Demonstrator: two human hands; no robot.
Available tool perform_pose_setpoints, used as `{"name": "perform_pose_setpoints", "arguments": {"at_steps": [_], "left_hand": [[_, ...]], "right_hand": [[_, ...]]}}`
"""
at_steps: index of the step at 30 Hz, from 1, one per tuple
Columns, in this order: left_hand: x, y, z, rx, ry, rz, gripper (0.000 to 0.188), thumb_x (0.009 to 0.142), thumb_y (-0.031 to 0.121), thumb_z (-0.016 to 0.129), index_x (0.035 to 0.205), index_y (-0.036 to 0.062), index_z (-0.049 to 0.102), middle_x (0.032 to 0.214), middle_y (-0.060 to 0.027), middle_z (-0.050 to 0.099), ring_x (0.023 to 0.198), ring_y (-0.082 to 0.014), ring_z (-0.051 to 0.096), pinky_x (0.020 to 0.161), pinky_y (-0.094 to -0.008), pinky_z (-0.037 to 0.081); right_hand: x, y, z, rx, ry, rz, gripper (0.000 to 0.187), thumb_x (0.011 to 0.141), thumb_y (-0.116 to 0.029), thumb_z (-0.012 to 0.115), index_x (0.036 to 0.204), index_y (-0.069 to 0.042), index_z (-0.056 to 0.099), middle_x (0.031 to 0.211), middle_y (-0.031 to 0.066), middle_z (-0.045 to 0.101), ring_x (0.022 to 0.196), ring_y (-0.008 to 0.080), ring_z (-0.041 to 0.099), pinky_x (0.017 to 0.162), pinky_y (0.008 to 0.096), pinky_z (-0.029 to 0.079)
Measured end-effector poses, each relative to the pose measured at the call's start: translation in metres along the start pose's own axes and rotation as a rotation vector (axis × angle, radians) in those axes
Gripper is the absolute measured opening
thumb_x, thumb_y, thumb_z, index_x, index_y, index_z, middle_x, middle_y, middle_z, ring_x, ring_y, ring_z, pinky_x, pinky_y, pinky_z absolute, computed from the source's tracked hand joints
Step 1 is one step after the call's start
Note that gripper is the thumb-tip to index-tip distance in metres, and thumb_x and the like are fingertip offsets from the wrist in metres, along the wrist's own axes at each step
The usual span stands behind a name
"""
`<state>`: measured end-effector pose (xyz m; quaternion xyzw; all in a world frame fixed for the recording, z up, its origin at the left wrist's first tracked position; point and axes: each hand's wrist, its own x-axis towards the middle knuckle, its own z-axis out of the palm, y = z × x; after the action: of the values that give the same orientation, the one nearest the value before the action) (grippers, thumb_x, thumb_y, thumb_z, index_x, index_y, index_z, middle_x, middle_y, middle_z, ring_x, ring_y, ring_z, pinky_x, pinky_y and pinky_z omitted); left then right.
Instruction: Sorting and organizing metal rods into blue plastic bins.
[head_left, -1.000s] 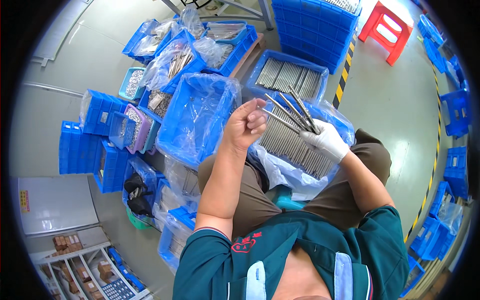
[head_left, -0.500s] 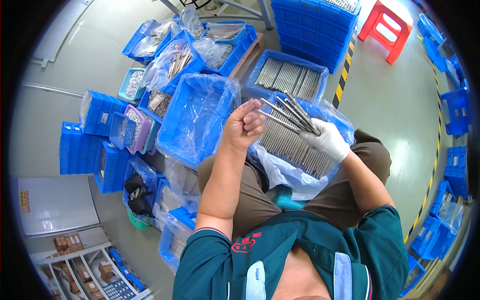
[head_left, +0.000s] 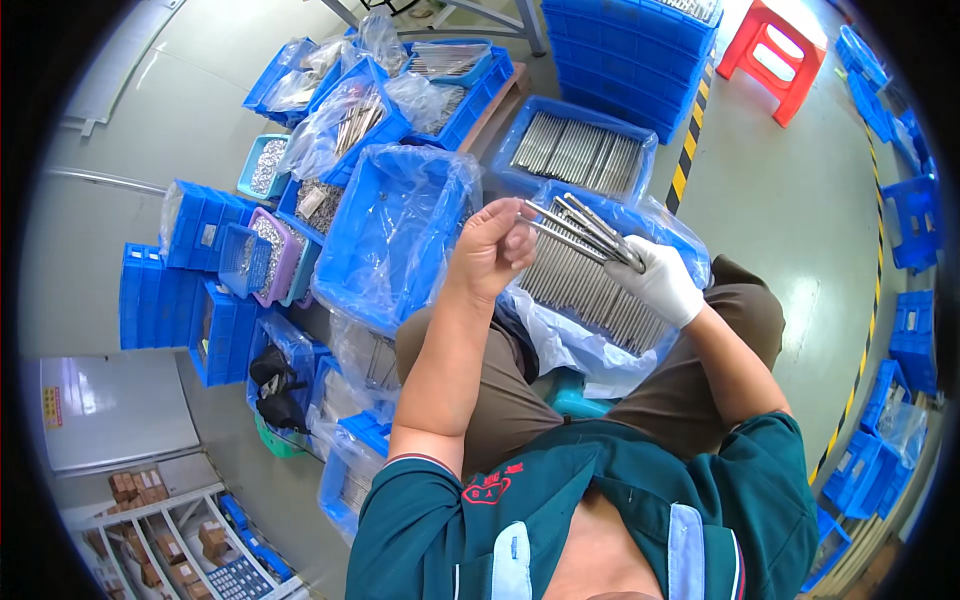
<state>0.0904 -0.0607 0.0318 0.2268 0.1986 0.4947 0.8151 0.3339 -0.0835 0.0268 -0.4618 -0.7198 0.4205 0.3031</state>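
Right hand (head_left: pixel 660 285), in a white glove, is clamped round a fan of metal rods (head_left: pixel 580 230), held up over the lap. Left hand (head_left: pixel 492 250), bare, is curled shut, fingertips pinching the end of one rod. Just below, a plastic-lined blue bin (head_left: pixel 640 300) full of rods rests on the knees. Beyond it, another rod bin (head_left: pixel 580 155), then a red stool (head_left: pixel 775 55) on the floor.

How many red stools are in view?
1: the red stool stands at the top right, beside the stacked blue crates. Others may be hidden outside the view.
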Motion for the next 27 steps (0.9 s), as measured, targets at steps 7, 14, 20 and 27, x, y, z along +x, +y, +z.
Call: {"name": "perform_pose_setpoints", "arguments": {"at_steps": [7,14,20,27], "left_hand": [[0.001,-0.001,-0.007,0.076,0.071,0.036,0.022,0.09,0.02,0.055,0.092,-0.0012,0.06,0.056,-0.002,0.046,0.048,-0.011,0.039,0.046,-0.0253,0.035],[0.001,-0.001,-0.008,-0.01,-0.056,-0.101,0.021,0.09,0.021,0.055,0.095,0.0001,0.058,0.059,-0.0013,0.047,0.052,-0.011,0.039,0.046,-0.025,0.035],[0.002,-0.002,0.0,0.299,0.2,0.096,0.026,0.09,0.026,0.055,0.094,0.0013,0.062,0.062,0.0003,0.049,0.056,-0.0084,0.043,0.051,-0.0245,0.038],[0.004,-0.01,0.0,0.432,0.234,0.159,0.018,0.085,0.018,0.063,0.092,0.0021,0.064,0.071,-0.002,0.059,0.063,-0.0099,0.056,0.058,-0.0234,0.046]], "right_hand": [[0.001,0.001,0.001,0.03,-0.022,0.071,0.017,0.082,-0.016,0.064,0.09,-0.002,0.058,0.065,0.0064,0.049,0.059,0.0115,0.044,0.058,0.027,0.042],[-0.001,0.004,0.006,0.104,-0.011,0.096,0.018,0.081,-0.017,0.065,0.091,-0.002,0.059,0.063,0.0064,0.049,0.057,0.0104,0.043,0.057,0.0265,0.042],[0.004,0.005,0.01,0.247,-0.037,0.25,0.018,0.083,-0.017,0.063,0.093,-0.002,0.059,0.065,-0.0007,0.051,0.059,0.0063,0.044,0.056,0.0239,0.041],[0.006,0.003,0.008,0.429,-0.073,0.367,0.011,0.087,-0.014,0.06,0.089,-0.006,0.053,0.062,-0.0039,0.046,0.049,0.0044,0.042,0.044,0.0203,0.034]]}}
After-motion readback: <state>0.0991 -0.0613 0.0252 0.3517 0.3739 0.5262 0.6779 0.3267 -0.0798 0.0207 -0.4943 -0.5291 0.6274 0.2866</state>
